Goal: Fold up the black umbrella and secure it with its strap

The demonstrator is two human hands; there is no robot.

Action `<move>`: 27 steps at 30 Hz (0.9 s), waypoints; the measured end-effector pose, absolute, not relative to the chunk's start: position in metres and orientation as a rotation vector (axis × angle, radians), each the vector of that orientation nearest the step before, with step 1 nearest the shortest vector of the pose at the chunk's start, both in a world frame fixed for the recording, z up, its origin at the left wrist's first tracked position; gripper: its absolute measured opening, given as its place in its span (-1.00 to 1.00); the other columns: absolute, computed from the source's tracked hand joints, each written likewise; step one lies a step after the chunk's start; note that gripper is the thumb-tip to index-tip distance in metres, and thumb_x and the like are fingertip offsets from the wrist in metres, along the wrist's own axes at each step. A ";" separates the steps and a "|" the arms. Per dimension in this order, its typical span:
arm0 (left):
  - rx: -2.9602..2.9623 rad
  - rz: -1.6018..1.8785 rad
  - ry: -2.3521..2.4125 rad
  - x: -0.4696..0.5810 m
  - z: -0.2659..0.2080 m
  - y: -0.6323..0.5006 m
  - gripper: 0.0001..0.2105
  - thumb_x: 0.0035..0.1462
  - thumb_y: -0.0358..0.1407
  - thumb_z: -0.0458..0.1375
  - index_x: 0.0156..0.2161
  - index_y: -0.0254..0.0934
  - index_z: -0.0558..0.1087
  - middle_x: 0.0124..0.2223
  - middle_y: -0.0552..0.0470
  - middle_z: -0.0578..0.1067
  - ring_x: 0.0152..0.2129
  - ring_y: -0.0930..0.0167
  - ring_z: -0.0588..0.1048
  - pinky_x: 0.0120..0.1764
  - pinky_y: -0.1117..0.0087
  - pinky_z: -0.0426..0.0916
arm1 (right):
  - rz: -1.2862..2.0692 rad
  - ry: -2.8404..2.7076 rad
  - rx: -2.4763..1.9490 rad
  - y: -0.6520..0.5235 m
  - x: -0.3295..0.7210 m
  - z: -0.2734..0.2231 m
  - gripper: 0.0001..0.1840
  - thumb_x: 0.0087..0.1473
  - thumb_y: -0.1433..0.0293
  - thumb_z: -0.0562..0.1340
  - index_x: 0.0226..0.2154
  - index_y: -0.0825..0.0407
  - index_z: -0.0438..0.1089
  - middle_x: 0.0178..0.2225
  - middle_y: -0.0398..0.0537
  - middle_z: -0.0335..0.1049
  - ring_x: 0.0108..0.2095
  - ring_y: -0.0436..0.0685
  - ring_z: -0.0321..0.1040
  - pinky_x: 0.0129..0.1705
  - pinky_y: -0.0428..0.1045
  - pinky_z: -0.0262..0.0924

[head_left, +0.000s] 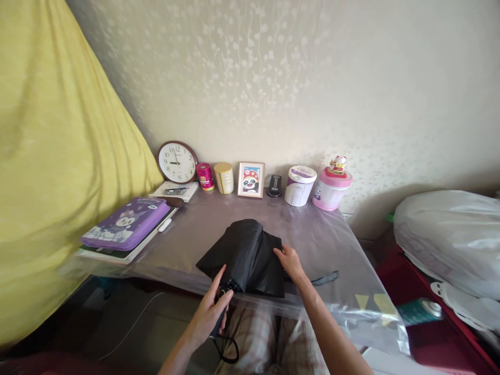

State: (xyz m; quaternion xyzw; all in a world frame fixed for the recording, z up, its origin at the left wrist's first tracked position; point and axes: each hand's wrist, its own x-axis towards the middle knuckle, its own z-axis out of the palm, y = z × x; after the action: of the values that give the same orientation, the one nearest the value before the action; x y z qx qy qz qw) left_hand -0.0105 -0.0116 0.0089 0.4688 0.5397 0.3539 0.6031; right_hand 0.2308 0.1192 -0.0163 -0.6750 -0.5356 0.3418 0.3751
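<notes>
A black folding umbrella lies collapsed over the table's front edge, its canopy loose and spread in folds. My left hand is closed around its handle, from which a black wrist strap hangs in a loop. With thumb and fingers, my right hand pinches the canopy's right edge. Just right of that wrist, a dark flat strip of fabric lies on the table; part of it is hidden behind my forearm.
A table with a clear plastic cover stands against the wall. Along its back are a clock, tins, a picture frame and tubs. A purple case rests on books at left. A red surface holds a spray can.
</notes>
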 end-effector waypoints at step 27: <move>1.430 0.637 1.372 -0.010 0.011 -0.011 -0.35 0.19 -0.05 -0.11 0.27 -0.12 -0.33 -0.64 0.19 0.26 -0.76 0.49 0.29 -0.64 0.50 0.25 | 1.370 -1.116 -1.354 0.130 0.166 0.028 -0.46 -0.08 0.37 0.21 -0.01 0.16 0.13 -0.47 -0.14 0.25 -0.49 -0.04 0.26 -0.51 -0.13 0.28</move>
State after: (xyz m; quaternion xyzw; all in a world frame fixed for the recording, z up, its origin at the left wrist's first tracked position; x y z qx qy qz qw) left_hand -0.0101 -0.0105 0.0107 0.5928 0.5685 0.2640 0.5056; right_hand 0.1662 0.1303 0.0282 -0.5457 -0.4497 0.5520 0.4419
